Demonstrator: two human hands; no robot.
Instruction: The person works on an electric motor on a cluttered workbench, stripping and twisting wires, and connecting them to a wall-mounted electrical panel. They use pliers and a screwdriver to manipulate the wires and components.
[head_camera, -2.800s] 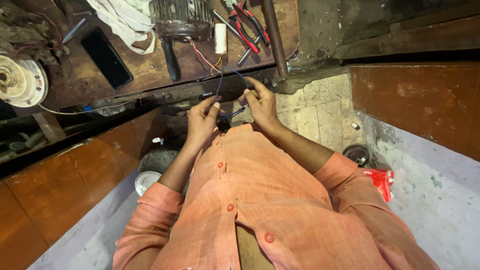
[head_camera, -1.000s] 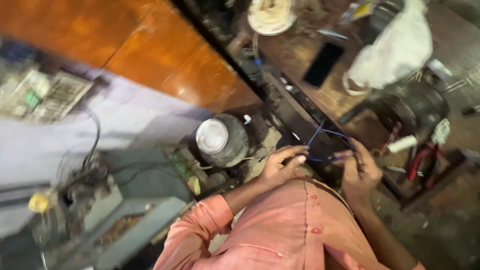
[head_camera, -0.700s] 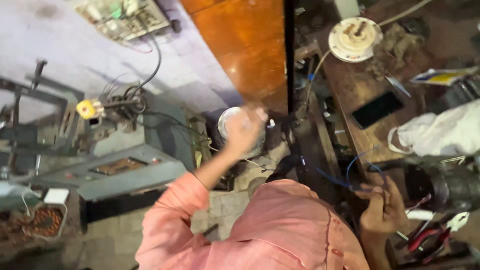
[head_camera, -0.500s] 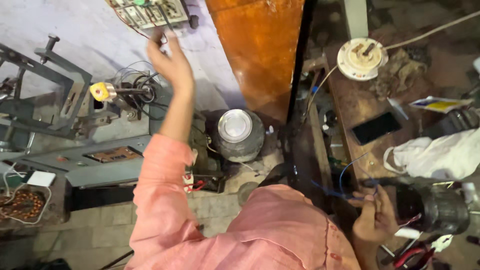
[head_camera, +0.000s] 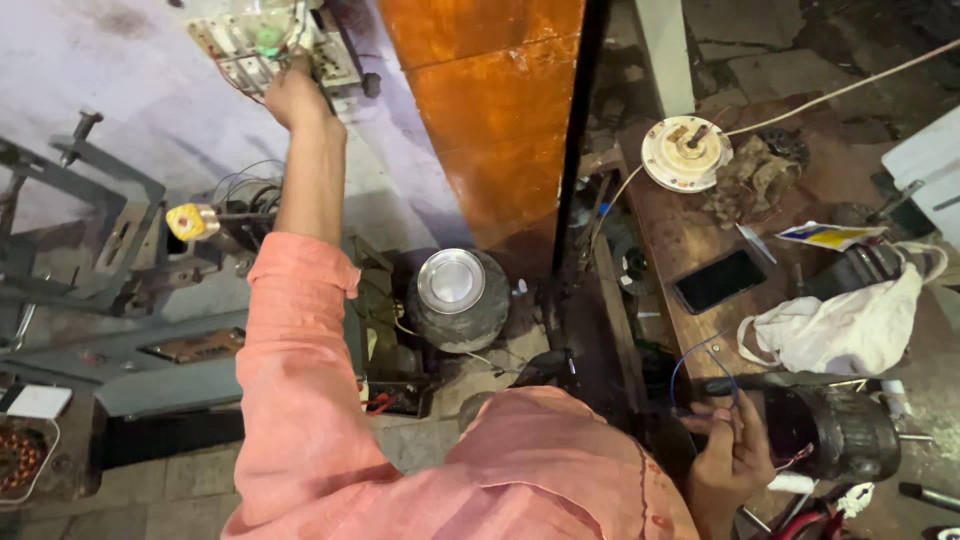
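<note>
My left hand (head_camera: 295, 95) is stretched far out to a white switchboard (head_camera: 240, 45) on the wall at the upper left, and its fingertips rest on the board's switches. My right hand (head_camera: 730, 455) stays low at the right by the workbench, pinching thin blue wires (head_camera: 690, 360) that loop up from it. Just right of that hand lies a dark electric motor (head_camera: 835, 430). My orange shirt sleeve fills the lower middle of the view.
On the wooden bench (head_camera: 690, 230) lie a black phone (head_camera: 720, 280), a white cloth (head_camera: 845, 325) and a round white winding part (head_camera: 685, 152). A metal-lidded pot (head_camera: 452, 290) stands on the floor. A grey machine (head_camera: 100, 260) with a yellow knob (head_camera: 190, 222) stands at left.
My head has turned left, away from the bench. My left hand let go of the wires and rose to the wall switchboard. My right hand kept the blue wires.
</note>
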